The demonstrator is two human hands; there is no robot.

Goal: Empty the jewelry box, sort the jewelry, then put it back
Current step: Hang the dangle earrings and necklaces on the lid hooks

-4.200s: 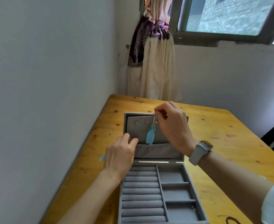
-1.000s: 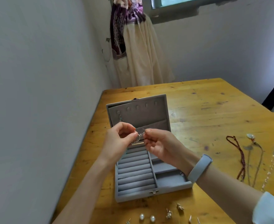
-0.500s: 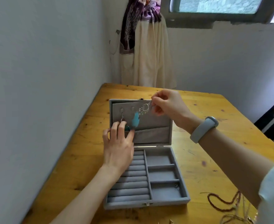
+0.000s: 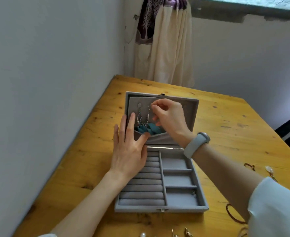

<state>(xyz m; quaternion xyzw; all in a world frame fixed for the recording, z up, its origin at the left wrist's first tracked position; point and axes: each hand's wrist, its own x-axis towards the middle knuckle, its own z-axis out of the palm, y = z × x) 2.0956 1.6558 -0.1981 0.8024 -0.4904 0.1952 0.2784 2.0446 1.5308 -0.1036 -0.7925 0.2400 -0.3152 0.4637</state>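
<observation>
The right hand pinches the hook of a dangling earring, long axis vertical, against the lid panel of the jewelry box; the left hand, fingers straight, presses the lid's left edge.

grey jewelry box, teal feathers, yellow table

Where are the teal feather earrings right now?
Head view: the teal feather earrings hang inside the grey jewelry box lid, left side, between both hands, feathers tucked into its pocket.
</observation>
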